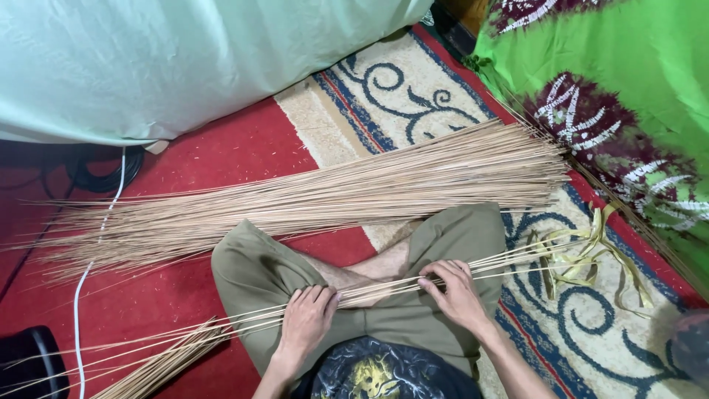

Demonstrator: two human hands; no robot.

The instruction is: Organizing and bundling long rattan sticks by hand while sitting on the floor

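Seated person, thin sticks across the lap, carpeted floor.
Left hand (306, 319) and right hand (454, 292) both close on a small bundle of sticks (369, 293); beyond lie a large stick pile (332, 196), red floor covering (221, 159), patterned rug (399, 96), pale cloth (170, 59).

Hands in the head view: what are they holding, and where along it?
Both hold a small bunch of thin sticks lying across the lap. The left hand grips it near mid-length; the right hand pinches it further toward the end by the yellow leaf strips.

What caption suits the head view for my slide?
Both hands, left hand and right hand, grip thin sticks across the lap.
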